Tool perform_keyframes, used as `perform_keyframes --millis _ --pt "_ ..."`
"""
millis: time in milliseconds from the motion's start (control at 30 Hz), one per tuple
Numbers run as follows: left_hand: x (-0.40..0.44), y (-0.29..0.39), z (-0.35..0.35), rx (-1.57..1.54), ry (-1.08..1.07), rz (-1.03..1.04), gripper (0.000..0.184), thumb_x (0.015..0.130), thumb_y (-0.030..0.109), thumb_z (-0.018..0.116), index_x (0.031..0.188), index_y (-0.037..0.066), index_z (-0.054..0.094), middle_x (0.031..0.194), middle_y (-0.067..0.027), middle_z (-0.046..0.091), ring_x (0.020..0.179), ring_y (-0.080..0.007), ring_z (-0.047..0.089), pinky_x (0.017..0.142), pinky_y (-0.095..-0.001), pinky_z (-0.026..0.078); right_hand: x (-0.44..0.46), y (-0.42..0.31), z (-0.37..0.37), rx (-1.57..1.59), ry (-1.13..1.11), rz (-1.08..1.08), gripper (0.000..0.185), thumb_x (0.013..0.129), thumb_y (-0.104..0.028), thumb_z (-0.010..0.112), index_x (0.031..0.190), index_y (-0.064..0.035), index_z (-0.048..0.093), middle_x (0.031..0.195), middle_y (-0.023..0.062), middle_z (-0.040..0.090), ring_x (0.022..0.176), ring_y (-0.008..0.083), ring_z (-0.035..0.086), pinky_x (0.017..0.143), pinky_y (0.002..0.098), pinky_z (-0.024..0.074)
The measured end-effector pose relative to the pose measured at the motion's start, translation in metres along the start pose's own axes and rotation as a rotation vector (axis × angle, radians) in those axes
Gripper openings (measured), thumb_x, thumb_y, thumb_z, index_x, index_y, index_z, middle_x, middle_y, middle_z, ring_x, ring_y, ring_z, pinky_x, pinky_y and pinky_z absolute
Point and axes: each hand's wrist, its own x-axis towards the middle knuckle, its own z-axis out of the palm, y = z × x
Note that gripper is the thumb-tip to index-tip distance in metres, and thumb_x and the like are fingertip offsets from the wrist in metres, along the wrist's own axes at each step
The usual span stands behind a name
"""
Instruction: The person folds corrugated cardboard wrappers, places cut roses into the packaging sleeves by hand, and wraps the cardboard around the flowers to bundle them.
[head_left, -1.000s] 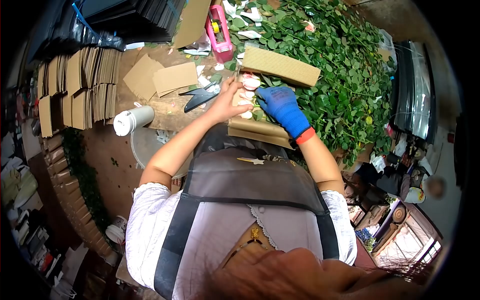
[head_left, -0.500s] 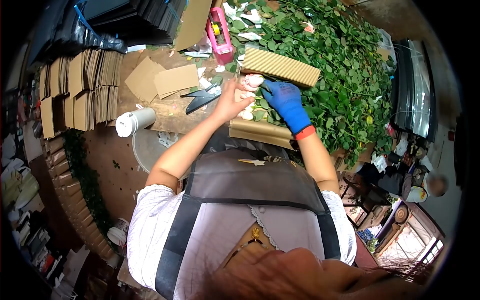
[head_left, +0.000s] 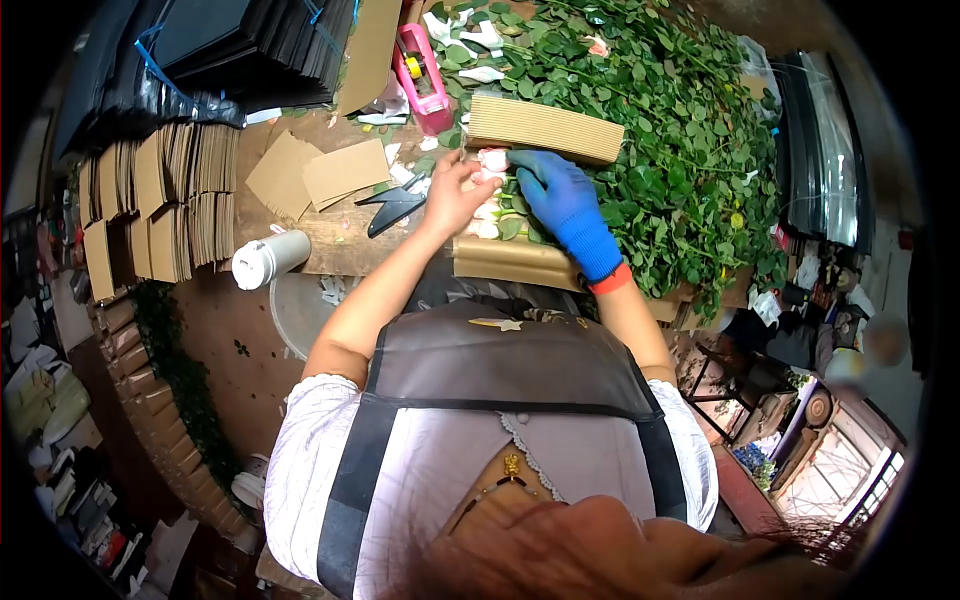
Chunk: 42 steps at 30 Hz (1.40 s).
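Observation:
Pale pink roses (head_left: 486, 212) lie in a short row between the folds of a corrugated cardboard sheet (head_left: 545, 128), whose near flap (head_left: 515, 259) is towards my body. My bare left hand (head_left: 455, 197) is at the left of the blooms, thumb and fingers apart around the top rose (head_left: 493, 159) and touching it. From the right, my right hand (head_left: 558, 195) in a blue glove reaches to the same bloom, its thumb and forefinger closed at the stem just below the head. The glove hides most of that stem.
Black-handled scissors (head_left: 392, 207), cardboard pieces (head_left: 345, 172) and a pink tape dispenser (head_left: 425, 85) lie left of the roses. Leafy stems (head_left: 680, 150) cover the right side. A white cylindrical container (head_left: 270, 258) sits at the table edge by cardboard stacks (head_left: 190, 205).
The view has shifted slightly. My right fingers have moved up beside the top rose and straightened a little; my left hand stays at the blooms with its fingers curled a bit more.

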Motion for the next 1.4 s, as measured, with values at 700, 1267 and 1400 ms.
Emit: perform_keyframes --millis 700,1267,1400 --pt "0.003 0.003 -0.003 0.027 -0.022 -0.010 0.043 0.074 0.035 0.083 0.103 0.005 0.071 0.139 -0.0293 0.044 0.128 -0.0412 0.047 0.107 -0.0449 0.040 -0.178 0.010 -0.047 0.069 -0.347 0.664 0.049 0.090 -0.051 0.061 0.088 -0.0020 0.069 0.081 0.0189 0.066 0.075 0.0301 0.065 0.073 0.0388 0.0514" --pt "0.013 0.018 -0.057 0.192 -0.156 0.080 0.023 0.094 0.021 0.060 0.109 0.006 0.068 0.110 -0.0175 0.057 0.102 -0.0334 0.057 0.091 -0.0391 0.046 -0.021 -0.005 -0.029 -0.322 -0.222 -0.106 0.044 0.066 -0.036 0.081 0.099 -0.0107 0.067 0.098 0.0095 0.063 0.093 0.0309 0.061 0.084 0.0438 0.0472" --pt "-0.006 0.071 -0.071 0.437 -0.041 0.499 0.017 0.090 0.020 0.063 0.085 0.004 0.066 0.082 -0.0107 0.065 0.080 -0.0328 0.062 0.073 -0.0428 0.051 -0.020 0.000 -0.018 -0.435 -0.273 0.003 0.047 0.067 -0.038 0.081 0.103 -0.0122 0.065 0.104 0.0098 0.063 0.096 0.0303 0.061 0.085 0.0433 0.0479"
